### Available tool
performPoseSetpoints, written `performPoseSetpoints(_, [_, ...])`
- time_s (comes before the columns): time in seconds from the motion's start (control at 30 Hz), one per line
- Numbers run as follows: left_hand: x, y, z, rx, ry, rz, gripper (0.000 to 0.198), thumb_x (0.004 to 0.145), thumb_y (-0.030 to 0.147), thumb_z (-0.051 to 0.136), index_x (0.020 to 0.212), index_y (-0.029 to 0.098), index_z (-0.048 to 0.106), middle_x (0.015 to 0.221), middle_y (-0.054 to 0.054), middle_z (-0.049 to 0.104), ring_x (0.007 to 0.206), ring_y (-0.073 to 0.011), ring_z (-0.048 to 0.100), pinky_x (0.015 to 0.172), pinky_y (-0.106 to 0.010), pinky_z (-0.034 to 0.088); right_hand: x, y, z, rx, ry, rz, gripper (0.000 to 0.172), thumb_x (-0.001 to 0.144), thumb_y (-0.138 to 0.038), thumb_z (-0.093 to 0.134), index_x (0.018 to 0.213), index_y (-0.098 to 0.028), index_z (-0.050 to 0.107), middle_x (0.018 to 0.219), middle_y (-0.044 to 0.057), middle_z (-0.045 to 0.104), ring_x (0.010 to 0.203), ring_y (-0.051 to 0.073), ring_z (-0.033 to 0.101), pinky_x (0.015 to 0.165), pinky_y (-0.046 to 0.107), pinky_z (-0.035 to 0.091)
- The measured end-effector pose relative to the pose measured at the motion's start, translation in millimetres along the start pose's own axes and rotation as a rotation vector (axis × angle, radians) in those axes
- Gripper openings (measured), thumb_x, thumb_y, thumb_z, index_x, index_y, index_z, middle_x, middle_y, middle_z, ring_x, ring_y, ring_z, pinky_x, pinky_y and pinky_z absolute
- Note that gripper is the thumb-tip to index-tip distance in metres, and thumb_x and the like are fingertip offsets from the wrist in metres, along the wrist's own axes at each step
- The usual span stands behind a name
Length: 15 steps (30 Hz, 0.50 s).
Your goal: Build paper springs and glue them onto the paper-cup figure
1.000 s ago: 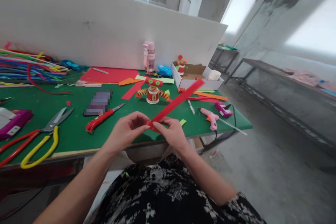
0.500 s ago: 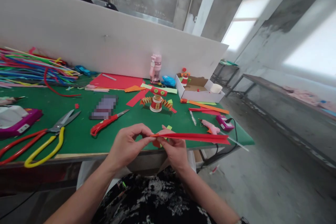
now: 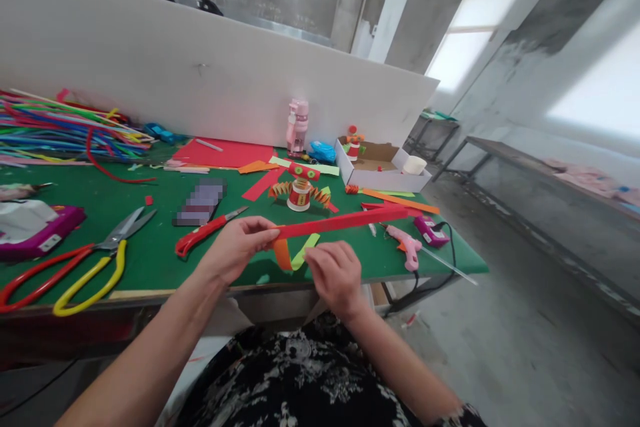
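Strip folding at table edge.
Left hand (image 3: 235, 250) pinches red paper strip (image 3: 345, 221); right hand (image 3: 334, 275) grips orange strip (image 3: 283, 255); keep ends square.

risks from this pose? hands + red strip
The left hand pinches only one end of the red strip, so the long free end could sag, crease or sweep the paper figure. The right hand works the orange piece near the table edge; a slip may drop it.

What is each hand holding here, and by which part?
The left hand pinches the long red paper strip at its near end. The right hand touches the orange and green strips; its grip is unclear.
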State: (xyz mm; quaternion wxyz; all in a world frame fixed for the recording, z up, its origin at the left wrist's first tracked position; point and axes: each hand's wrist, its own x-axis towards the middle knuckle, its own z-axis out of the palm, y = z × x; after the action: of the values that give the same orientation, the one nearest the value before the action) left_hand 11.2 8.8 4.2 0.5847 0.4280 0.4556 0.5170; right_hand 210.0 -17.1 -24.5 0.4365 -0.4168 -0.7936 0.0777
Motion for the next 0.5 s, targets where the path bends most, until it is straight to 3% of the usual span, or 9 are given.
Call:
performPoseSetpoints(0.07, [2, 0, 0.0, -0.021, -0.016, -0.035, 0.034, 0.046, 0.035, 0.088, 0.061, 0.015, 0.066, 0.057, 0.001, 0.061, 0.052, -0.009, 0.05, 0.053, -0.023, 0.04, 2, 2, -4, -0.22, 0.012, -0.242, 0.031, 0.092, -0.016, 0.055, 0.11, -0.034, 0.071, 0.106, 0.004, 0.073, 0.105, 0.019, 0.065, 0.103, 0.036, 0.046])
performPoseSetpoints(0.13, [2, -2, 2.8, -0.058, -0.038, -0.07, 0.034, 0.045, 0.034, 0.088, 0.06, 0.015, 0.065, 0.057, 0.001, 0.061, 0.052, -0.0092, 0.052, 0.053, -0.023, 0.041, 9, 4, -5, -0.289, 0.002, -0.334, 0.04, 0.092, -0.011, 0.053, 0.116, -0.039, 0.068, 0.115, 0.001, 0.071, 0.114, 0.018, 0.061, 0.112, 0.038, 0.038])
performPoseSetpoints(0.33, [4, -5, 13.2, -0.124, -0.069, -0.078, 0.033, 0.045, 0.032, 0.089, 0.058, 0.014, 0.065, 0.057, 0.0, 0.063, 0.053, -0.0097, 0.054, 0.054, -0.024, 0.042, 28, 10, -3, -0.168, -0.099, -0.369, 0.027, 0.094, -0.018, 0.054, 0.101, -0.037, 0.072, 0.105, -0.003, 0.074, 0.107, 0.017, 0.062, 0.117, 0.043, 0.031])
performPoseSetpoints(0.5, [7, -10, 14.8, -0.09, -0.059, -0.065, 0.032, 0.045, 0.033, 0.089, 0.058, 0.014, 0.067, 0.056, 0.0, 0.062, 0.053, -0.0092, 0.052, 0.055, -0.023, 0.041, 31, 7, -2, -0.13, 0.014, -0.31, 0.018, 0.093, -0.025, 0.054, 0.091, -0.029, 0.072, 0.091, 0.0, 0.074, 0.098, 0.02, 0.061, 0.117, 0.047, 0.027])
